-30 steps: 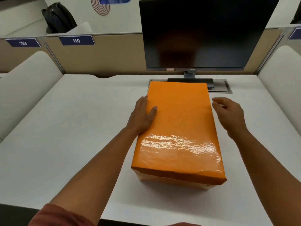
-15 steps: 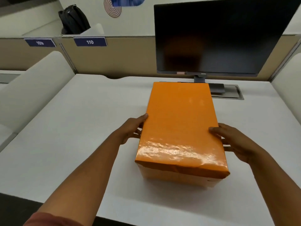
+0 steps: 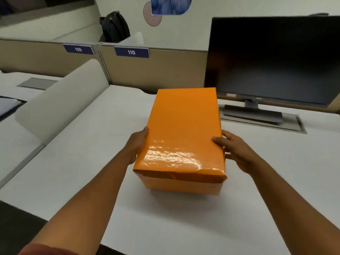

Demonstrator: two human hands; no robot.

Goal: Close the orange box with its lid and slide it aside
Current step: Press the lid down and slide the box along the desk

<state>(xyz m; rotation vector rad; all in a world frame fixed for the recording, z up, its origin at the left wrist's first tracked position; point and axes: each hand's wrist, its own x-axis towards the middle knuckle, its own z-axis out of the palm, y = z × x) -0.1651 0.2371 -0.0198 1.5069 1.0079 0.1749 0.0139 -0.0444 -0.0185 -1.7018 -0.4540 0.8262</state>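
The orange box (image 3: 184,184) stands on the white desk (image 3: 73,162) in the middle of the view, with its glossy orange lid (image 3: 184,129) seated on top. My left hand (image 3: 137,144) presses against the box's left side, thumb at the lid's edge. My right hand (image 3: 237,150) grips the right side, thumb on the lid's edge and fingers along the wall. The fingers of both hands are partly hidden behind the box.
A dark monitor (image 3: 272,59) on a grey stand (image 3: 252,113) sits at the back right, close to the box's far corner. A low white divider (image 3: 60,103) borders the desk on the left. Beige partitions with number plates 109 and 110 run along the back.
Both hands moved from the lid's top and beside it down to the box's two sides. The box now sits further left relative to the monitor, and the view has swung left.
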